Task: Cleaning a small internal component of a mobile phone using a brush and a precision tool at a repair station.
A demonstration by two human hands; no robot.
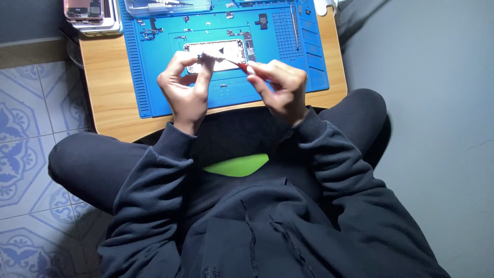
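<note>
Left hand point(186, 85) pinches a small pale part point(207, 56) up over the opened phone point(218, 52) on the blue mat point(154, 77), probably steadying it, while the right hand point(280, 87) grips a red-handled screwdriver point(246, 67), tip at that part.

My work mat point(159, 77) looks like matt blue rubber, ridged along its edges. Under it, the table point(105, 87) is smooth pale wood. My sleeves point(154, 175) are soft dark cloth. The floor tiles point(25, 118) at left look glossy, patterned ceramic.
</note>
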